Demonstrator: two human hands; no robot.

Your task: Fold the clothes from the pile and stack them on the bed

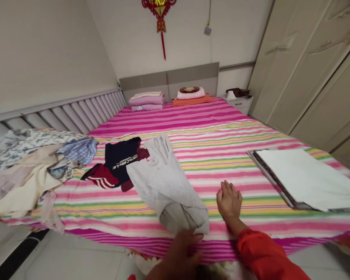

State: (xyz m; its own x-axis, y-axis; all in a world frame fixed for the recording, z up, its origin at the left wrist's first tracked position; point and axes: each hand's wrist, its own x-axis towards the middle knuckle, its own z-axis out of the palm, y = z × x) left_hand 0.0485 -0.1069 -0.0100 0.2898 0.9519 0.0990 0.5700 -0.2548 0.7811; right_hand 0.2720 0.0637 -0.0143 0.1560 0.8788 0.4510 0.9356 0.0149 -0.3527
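A light grey knitted garment [172, 182] lies loosely crumpled on the striped bed sheet [201, 163], its lower end near the bed's front edge. At that end is my left hand [183, 252], dark and slightly blurred, its fingertips by the cloth and a gap between thumb and finger. To the right of the garment, my right hand [230, 202] rests palm down on the sheet, fingers spread, holding nothing. A dark navy and maroon shirt [121, 161] with white lettering lies left of the grey garment, partly touching it.
Heaped clothes [37, 163] cover the bed's left side beside a rail [76, 111]. A flat white stack [309, 177] lies at the right. Folded bedding [147, 100] and a pink pillow [191, 93] sit by the headboard [192, 76]. A nightstand [240, 104] and wardrobe [303, 70] stand right.
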